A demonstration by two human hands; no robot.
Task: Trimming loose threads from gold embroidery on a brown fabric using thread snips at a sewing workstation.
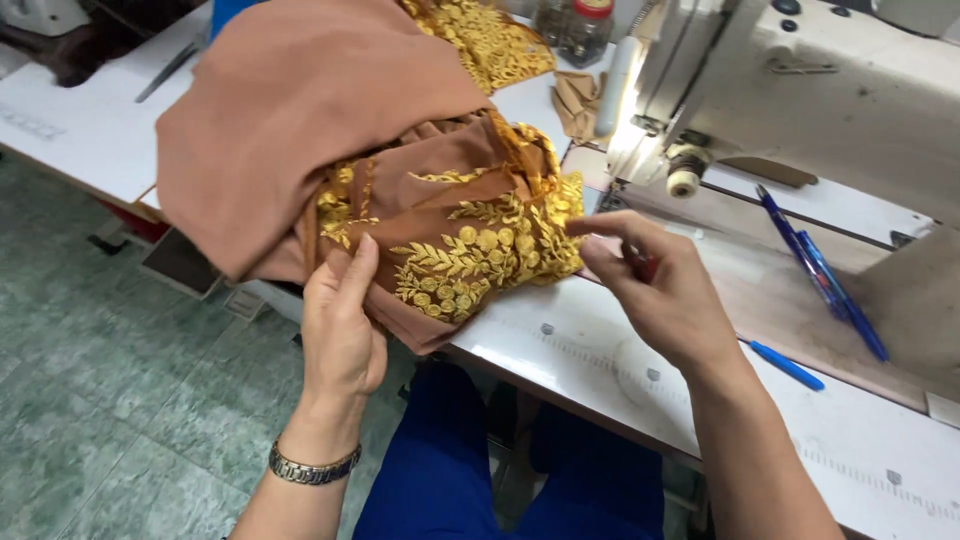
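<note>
A brown fabric [280, 110] with gold floral embroidery [470, 255] lies bunched on the white sewing table [560, 340], hanging over its near edge. My left hand [340, 320], with a metal watch at the wrist, grips the fabric's lower left edge, thumb on top. My right hand [655, 285] pinches the embroidered edge at the right with its fingertips, and something small and red shows inside its fingers. A white sewing machine [800, 90] stands just beyond my right hand.
Three blue pens [820, 275] lie on the table right of my hand. A jar [585, 30] and a folded brown scrap [578, 100] sit behind the fabric. Scissors [165, 72] lie at far left. Green tiled floor [110, 380] is below left.
</note>
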